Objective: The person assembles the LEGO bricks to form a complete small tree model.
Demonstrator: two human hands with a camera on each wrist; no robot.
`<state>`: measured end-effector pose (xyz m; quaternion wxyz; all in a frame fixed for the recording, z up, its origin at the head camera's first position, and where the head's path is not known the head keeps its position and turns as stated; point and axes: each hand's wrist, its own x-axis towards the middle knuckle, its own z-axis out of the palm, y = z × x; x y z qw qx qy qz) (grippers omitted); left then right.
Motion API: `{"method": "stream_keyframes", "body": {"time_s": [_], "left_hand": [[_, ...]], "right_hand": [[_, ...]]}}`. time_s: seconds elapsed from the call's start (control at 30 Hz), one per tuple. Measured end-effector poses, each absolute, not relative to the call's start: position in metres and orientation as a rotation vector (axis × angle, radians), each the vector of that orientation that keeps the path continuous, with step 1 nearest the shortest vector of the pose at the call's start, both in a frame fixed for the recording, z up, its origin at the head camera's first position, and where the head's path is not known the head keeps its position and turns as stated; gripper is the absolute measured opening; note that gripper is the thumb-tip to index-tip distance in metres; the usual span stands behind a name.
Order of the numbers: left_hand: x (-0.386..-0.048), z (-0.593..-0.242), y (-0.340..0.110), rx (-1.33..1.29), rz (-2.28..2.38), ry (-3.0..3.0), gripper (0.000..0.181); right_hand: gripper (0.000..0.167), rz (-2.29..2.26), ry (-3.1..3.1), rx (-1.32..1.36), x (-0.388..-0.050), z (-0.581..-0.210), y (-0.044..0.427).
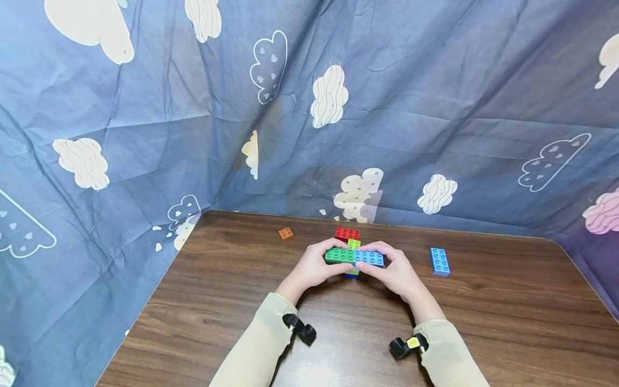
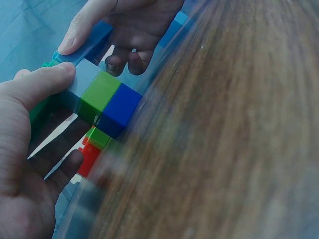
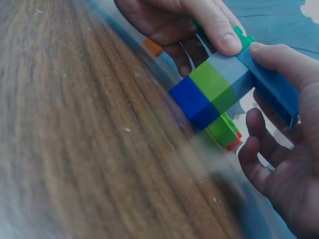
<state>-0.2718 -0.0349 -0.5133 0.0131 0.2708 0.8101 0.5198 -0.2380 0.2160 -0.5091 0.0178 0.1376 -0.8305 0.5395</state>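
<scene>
Thumb and index on both sides here. The left hand (image 1: 317,264) is pinching a green brick (image 1: 339,255), thumb on the near side and index finger on the far side, while the right hand (image 1: 394,272) has the same kind of pinch on a light blue brick (image 1: 369,257). The other fingers hang loosely curled underneath, so it's really just the tips doing the work.

Those two bricks sit end to end, studs up, right over a little stack near the far middle of the table (image 1: 508,306). Going down from them you get a grey-blue brick (image 3: 230,67), then a lime brick (image 3: 213,87), then a dark blue brick (image 3: 197,104) at the bottom. Hard to say if that last one actually touches the tabletop, since the wrist views get blurry there.

Just behind the stack there's a smaller lime piece (image 1: 354,244), with a red brick (image 1: 347,233) past it. Further out, an orange brick (image 1: 286,233) lies off to the left and a loose blue brick (image 1: 440,262) off to the right. Backdrop is a blue cloth (image 1: 411,80) with clouds.
</scene>
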Motion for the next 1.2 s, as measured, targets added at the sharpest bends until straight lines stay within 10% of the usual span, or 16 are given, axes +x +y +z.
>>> {"method": "stream_keyframes", "body": {"time_s": [1.2], "left_hand": [[-0.2750, -0.5196, -0.0351, 0.818, 1.688, 2.480, 0.041]], "right_hand": [[0.034, 1.639, -2.571, 0.446, -0.2398, -0.5146, 0.2189]]}}
